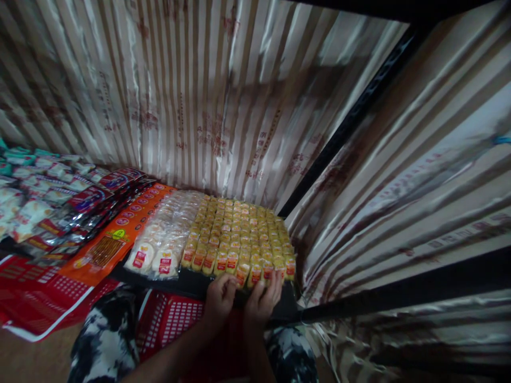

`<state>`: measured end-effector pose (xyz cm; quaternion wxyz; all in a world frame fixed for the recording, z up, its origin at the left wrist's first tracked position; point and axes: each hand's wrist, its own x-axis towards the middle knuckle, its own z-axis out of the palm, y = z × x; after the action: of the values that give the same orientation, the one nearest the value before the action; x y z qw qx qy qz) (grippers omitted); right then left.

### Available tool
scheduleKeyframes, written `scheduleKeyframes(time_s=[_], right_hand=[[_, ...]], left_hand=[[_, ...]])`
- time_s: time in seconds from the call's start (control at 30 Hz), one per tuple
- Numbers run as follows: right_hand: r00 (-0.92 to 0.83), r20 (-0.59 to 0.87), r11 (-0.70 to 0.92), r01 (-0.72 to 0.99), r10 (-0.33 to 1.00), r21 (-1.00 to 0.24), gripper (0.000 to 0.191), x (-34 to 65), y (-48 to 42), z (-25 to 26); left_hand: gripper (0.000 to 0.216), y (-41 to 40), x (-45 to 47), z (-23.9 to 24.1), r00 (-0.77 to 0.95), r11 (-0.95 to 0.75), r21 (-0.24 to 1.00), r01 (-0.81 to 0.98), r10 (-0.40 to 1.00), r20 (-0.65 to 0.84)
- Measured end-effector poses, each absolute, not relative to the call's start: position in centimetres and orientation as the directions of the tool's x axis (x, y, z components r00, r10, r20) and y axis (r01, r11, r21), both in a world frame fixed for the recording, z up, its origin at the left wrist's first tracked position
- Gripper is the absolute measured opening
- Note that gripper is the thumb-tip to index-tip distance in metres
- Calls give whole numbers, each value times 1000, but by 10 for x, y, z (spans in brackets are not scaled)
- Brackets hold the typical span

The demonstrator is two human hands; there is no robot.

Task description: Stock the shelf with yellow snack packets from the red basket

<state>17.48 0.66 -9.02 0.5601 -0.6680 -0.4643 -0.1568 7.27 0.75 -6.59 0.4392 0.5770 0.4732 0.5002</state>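
Note:
Rows of small yellow wrapped cakes (235, 234) with red and orange labels stand on a dark shelf (187, 283). My left hand (220, 299) is at the front edge of these rows, its fingers curled in, closed, and close against a front packet (241, 274). Whether anything is inside those fingers is hidden. Beside it, my right hand (263, 299) lies with fingers stretched out over the front packets, touching them. The picture is dim and a little blurred.
Left of the cakes are clear packs of round white cakes (154, 255), then an orange snack bag (115, 239) and dark packets (83, 213). Red perforated baskets (179, 316) sit below the shelf. A black metal post (347, 122) and striped plastic sheeting (191, 96) enclose the back and right.

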Motion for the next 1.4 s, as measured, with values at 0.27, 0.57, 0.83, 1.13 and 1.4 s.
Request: scheduleKeyframes(time_s=[0.27, 0.57, 0.83, 1.13, 1.4], right_hand=[[620, 615, -142, 751, 488, -645, 56, 110, 31, -91], [604, 673, -300, 797, 428, -524, 74, 97, 55, -94], [553, 705, -409, 825, 444, -390, 74, 99, 60, -97], [541, 707, -430, 829, 455, -357, 72, 98, 59, -97], [529, 724, -384, 842, 443, -380, 72, 101, 59, -101]], left_hand=[[28, 43, 14, -25, 71, -410, 829, 381, 907, 416], [49, 128, 31, 7, 498, -583, 446, 679, 812, 304], [56, 178, 62, -7, 633, -600, 330, 729, 774, 10], [63, 175, 66, -30, 654, -614, 326, 719, 757, -16], [63, 184, 65, -27, 650, -611, 318, 725, 760, -24]])
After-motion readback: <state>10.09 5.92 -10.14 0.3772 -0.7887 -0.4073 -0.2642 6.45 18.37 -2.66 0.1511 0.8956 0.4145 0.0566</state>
